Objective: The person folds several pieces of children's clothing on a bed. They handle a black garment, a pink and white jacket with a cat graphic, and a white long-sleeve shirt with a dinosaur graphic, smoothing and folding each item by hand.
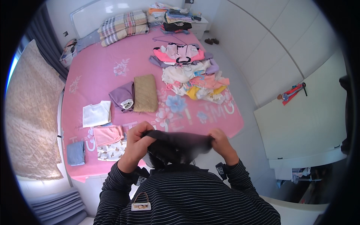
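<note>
Dark garment (176,144) stretches between both hands just past the near edge of the bed (93,75), held up in front of the person's striped top. Largest of everything is the bed itself, covered by a pink flowered sheet. Along its right edge sprawls a heap of unfolded clothes (193,77) in pink, white, cream and yellow. At the head end lie plaid pillows (123,26), with a stack of folded clothes (174,17) on a white cabinet past the far right corner. Near the middle rests a folded tan piece (145,93) touching a folded purple piece (122,95). Toward the near left corner sit a folded white top (96,113), a pink piece (107,135) and a small blue-grey piece (76,153). The left hand (135,144) has its fingers curled and pinching the garment's left end; the right hand (222,142) pinches the right end, fingers pressed together.
</note>
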A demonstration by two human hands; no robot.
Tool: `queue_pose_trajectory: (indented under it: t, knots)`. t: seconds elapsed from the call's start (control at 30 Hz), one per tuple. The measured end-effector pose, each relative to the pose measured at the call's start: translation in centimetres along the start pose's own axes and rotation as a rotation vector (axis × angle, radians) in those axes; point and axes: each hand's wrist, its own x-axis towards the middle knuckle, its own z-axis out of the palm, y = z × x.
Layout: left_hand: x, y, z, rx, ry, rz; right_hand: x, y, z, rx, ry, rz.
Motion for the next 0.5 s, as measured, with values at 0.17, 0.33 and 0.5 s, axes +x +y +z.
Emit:
queue_pose_trajectory:
  t: [0.17,0.33,0.5]
  knots:
    - [-0.2,-0.5,-0.9,0.059,0.021,0.002,-1.2,2.1,1.7,0.414,0.11,0.412]
    - [0.3,-2.3,-1.9,0.161,0.091,0.047,-0.6,2.4,0.5,0.483,0.304,0.398]
    - [0.4,-4.0,-2.1,0.243,0.033,0.015,0.2,2.5,-0.8,0.448,0.344,0.435]
